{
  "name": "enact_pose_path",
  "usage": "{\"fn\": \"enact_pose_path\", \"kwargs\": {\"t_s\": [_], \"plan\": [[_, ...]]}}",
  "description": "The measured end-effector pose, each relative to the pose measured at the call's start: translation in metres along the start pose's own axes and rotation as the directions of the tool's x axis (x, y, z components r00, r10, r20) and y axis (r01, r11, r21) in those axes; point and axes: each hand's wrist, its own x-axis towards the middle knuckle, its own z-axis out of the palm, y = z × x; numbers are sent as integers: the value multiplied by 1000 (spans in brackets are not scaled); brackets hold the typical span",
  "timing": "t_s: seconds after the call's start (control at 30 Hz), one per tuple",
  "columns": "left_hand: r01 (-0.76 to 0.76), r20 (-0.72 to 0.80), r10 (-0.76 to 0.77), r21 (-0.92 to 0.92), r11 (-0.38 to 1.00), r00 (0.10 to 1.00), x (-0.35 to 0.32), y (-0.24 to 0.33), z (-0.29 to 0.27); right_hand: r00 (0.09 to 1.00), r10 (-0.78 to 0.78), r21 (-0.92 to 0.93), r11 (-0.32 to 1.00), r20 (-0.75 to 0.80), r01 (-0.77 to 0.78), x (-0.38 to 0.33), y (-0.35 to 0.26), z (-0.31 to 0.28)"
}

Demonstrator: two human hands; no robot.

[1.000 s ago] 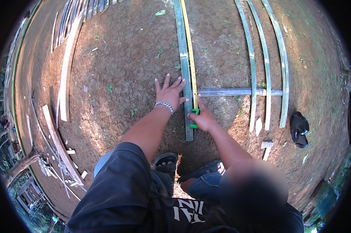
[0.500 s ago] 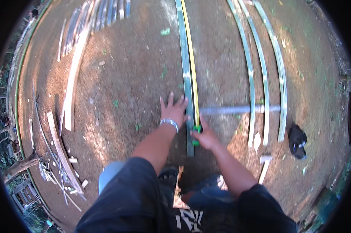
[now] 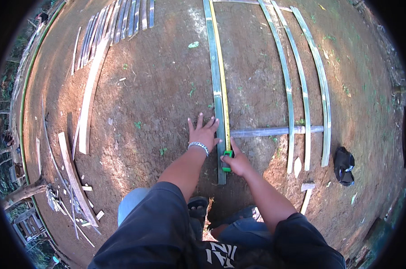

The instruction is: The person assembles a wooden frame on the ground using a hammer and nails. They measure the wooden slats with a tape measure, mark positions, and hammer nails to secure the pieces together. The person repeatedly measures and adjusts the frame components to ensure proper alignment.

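At lower centre of frame our right hand [image 3: 237,162] grips the green tape-measure case [image 3: 227,160], while our left hand [image 3: 204,133], fingers spread flat, pins the long bamboo slat [image 3: 217,89] to the dirt. The yellow tape [image 3: 222,85] runs up along the slat toward top centre. We judge measuring is under way; next calls for reading and marking a length.

Bare dirt ground [image 3: 158,98] lies open to the left of the long bamboo strip [image 3: 215,85]. To the right, a crosswise grey bar [image 3: 274,132] and three curved strips [image 3: 301,89] block the way; scrap slats [image 3: 72,179] clutter the near left.
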Motion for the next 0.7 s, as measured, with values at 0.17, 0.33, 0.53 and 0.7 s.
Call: {"fn": "enact_pose_path", "kwargs": {"t_s": [0.17,0.33,0.53,0.7], "plan": [[0,20,0,2,1000,1000,-2,3,-2,997,-39,119,992,-67,47,-8,10,1],[3,12,-3,-18,1000,1000,-5,-1,1,994,-39,292,954,-102,67,-1,-25,-17],[14,44,-14,-11,1000,999,-5,0,-5,959,-154,120,975,-240,186,11,-69,-54],[6,36,-6,-2,1000,999,-2,2,-3,962,-156,-46,988,-223,149,-33,-16,-98]]}}
